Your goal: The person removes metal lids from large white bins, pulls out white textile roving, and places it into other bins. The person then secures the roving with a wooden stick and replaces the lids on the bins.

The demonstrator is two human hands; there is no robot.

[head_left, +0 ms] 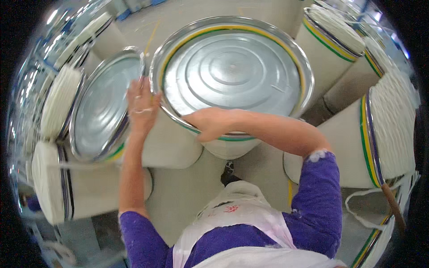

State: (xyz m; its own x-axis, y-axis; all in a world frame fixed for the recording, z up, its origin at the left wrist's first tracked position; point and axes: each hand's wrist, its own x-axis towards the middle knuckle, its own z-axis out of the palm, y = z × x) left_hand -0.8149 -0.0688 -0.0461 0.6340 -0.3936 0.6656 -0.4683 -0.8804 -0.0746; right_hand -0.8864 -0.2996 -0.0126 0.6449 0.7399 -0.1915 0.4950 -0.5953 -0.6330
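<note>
A large round sliver can stands in front of me, off-white with a steel rim and yellow and green bands. Inside its mouth shows a ringed metal plate. My right hand reaches across and grips the near-left part of this rim, thumb on the outer wall. To the left is a second can with a similar metal plate. My left hand has its fingers stretched out at the narrow gap between the two rims. Whether its fingertips press on either rim is blurred.
Cans heaped with coiled white sliver line the left side. More full cans stand on the right, one with a broad sliver pile. A loose white strand hangs near a brown bar at lower right. Yellow lines mark the floor.
</note>
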